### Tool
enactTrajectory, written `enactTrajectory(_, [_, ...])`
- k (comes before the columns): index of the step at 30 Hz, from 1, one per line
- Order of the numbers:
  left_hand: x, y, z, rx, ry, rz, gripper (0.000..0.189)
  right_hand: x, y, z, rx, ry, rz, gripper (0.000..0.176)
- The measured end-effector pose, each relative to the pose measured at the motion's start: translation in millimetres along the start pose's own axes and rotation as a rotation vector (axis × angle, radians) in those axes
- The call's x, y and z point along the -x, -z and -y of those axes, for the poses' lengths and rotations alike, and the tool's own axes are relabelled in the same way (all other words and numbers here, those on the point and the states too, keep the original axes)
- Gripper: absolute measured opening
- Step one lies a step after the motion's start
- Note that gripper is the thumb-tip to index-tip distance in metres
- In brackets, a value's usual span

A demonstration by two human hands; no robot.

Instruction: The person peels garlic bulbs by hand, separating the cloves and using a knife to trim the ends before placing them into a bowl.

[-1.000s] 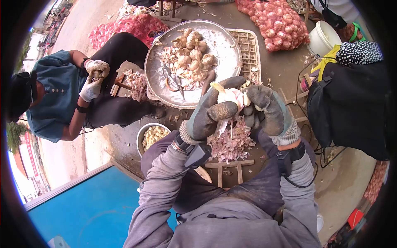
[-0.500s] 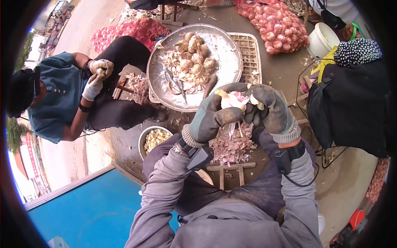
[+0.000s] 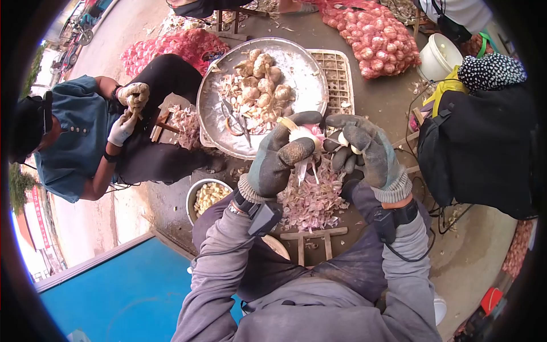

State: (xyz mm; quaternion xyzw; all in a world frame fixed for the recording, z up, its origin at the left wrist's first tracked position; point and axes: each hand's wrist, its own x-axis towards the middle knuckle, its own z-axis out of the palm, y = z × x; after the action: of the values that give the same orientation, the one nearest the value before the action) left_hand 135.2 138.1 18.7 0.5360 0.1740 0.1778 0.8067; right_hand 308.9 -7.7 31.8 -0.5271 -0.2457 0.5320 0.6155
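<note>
My left hand [image 3: 277, 159], in a grey work glove, is closed around a partly peeled garlic bulb [image 3: 305, 134] with loose skin hanging below it. Close beside it, my gloved right hand [image 3: 369, 149] grips peeled garlic cloves [image 3: 343, 139] between thumb and fingers. Beneath both hands lies a heap of pinkish garlic skins [image 3: 313, 199]. Beyond them, a round metal tray [image 3: 310, 68] bears whole garlic bulbs [image 3: 264, 85], loose skins and a pair of scissors [image 3: 239, 124]. A bowl of peeled cloves [image 3: 209, 198] stands left of my knee.
A co-worker [image 3: 74, 137] in gloves sits at the left, handling garlic. Red net sacks of garlic [image 3: 376, 43] lie behind the tray, which rests on a plastic crate [image 3: 340, 74]. On the right are a white bucket [image 3: 440, 57] and a black bag [image 3: 478, 148].
My right hand has drawn slightly away from the bulb, with the cloves now showing in its fingers. The bulb has turned in my left hand. The whole view has shifted a little.
</note>
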Motion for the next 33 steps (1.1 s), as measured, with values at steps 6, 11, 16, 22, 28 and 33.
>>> enactTrajectory(6, [2,1,-4,0.161,0.047,0.042,0.048,-4,4,-7,-0.039,0.006,-0.107,0.062])
enactTrajectory(11, [-5,1,-3,0.191,-0.065,0.148,0.046,-1,-5,1,0.038,-0.014,-0.114,0.063])
enactTrajectory(16, [-2,-7,-1,-0.029,-0.016,0.047,0.044,0,-13,-8,0.352,0.094,-0.215,0.050])
enactTrajectory(22, [-2,-6,-2,-0.346,-0.112,-0.003,0.042,-1,-16,-19,0.495,0.206,-0.284,0.046])
enactTrajectory(28, [0,-4,4,0.319,0.123,0.059,0.048,0,-15,-15,0.333,0.086,-0.264,0.037])
enactTrajectory(33, [-2,-2,-1,0.289,0.120,0.060,0.060,0,-9,-12,0.200,0.025,-0.243,0.041])
